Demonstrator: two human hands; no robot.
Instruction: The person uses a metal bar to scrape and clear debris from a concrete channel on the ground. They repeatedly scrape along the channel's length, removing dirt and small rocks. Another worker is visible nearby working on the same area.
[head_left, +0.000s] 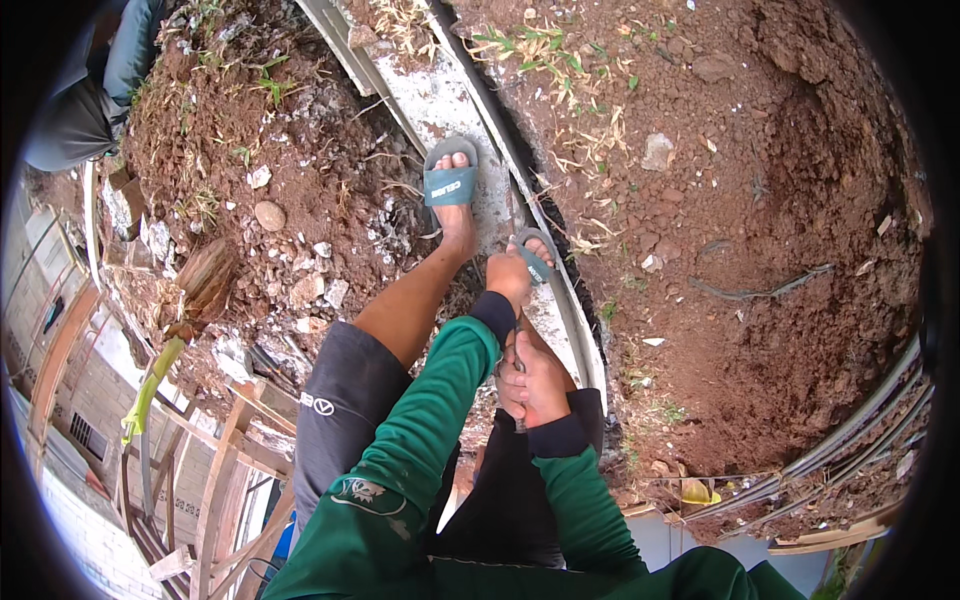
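Whitish, dirt-smeared concrete is forming a narrow channel (432, 100) under the person's feet, its raised right-hand rim (575, 320) running close beside the right foot (533, 252). Open room is lying to the right, over bare soil; on the left, rubble and timber are crowding nearer.

A slim, dark, handle-like shaft (517, 342) is sitting between the hands, in front of the right shin. Its long axis is running roughly along the person's line of sight past the feet; its ends are hidden, so which way the head points I cannot tell. The left hand (509, 277) is closing narrowly around its farther part, and the right hand (538, 382) is curling around the nearer part.

Reddish-brown, crumbly soil (800, 340) is spreading on both sides, carrying stones and dry leaves. Rough wooden framing (232, 440) is standing lower left, and another person's dark-trousered legs (75, 125) are showing upper left.
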